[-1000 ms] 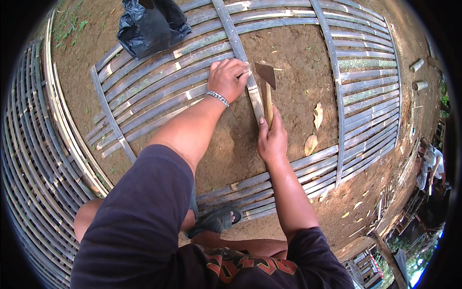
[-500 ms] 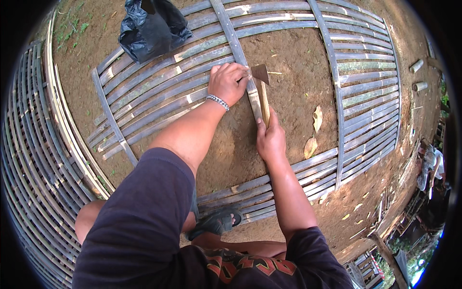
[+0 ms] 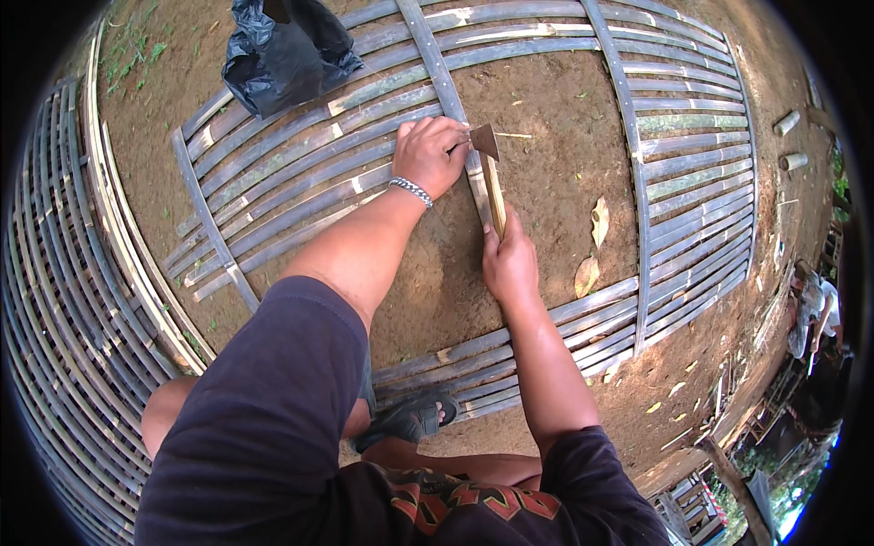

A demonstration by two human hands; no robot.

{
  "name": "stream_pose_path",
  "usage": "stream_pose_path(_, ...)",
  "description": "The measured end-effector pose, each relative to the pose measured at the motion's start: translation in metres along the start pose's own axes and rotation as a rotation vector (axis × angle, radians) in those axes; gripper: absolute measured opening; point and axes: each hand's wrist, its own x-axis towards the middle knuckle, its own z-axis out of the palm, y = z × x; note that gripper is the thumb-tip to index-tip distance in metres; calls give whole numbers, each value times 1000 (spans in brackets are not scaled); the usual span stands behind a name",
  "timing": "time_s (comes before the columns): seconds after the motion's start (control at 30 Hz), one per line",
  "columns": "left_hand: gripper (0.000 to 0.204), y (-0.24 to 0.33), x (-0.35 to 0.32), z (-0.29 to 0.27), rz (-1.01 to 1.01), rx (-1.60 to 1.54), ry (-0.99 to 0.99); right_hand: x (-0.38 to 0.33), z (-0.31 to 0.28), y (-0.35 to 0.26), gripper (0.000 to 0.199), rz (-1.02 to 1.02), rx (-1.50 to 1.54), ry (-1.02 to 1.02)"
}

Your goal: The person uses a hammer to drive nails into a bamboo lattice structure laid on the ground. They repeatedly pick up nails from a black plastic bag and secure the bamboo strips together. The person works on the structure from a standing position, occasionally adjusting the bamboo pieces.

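Note:
My right hand [image 3: 510, 264] grips the wooden handle of a small hatchet [image 3: 490, 173], whose dark metal head rests against a grey bamboo crosspiece [image 3: 446, 86]. My left hand [image 3: 430, 153], with a metal bracelet at the wrist, is closed on something small right beside the hatchet head on that crosspiece; what it pinches is hidden by the fingers. Both hands work on a bamboo slat panel [image 3: 291, 173] lying flat on bare dirt.
A black plastic bag [image 3: 287, 50] lies on the panel's far left corner. Another bamboo slat panel [image 3: 64, 300] lies at the left. Dry leaves [image 3: 596, 223] lie on the dirt right of the hatchet. My sandalled foot [image 3: 410, 420] rests on the near slats. Short bamboo stubs [image 3: 790, 141] lie far right.
The hatchet head and both hands have stayed at the same spot on the crosspiece; only slight shifts of the view show.

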Motion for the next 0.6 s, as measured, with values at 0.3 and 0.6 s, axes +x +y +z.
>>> stream_pose_path(0.3,10,-1,0,1,-3,6,-5,39,36,-1,29,158,893,184)
stream_pose_path(0.6,14,3,0,-13,-5,-97,-32,46,47,-4,26,168,1048,299)
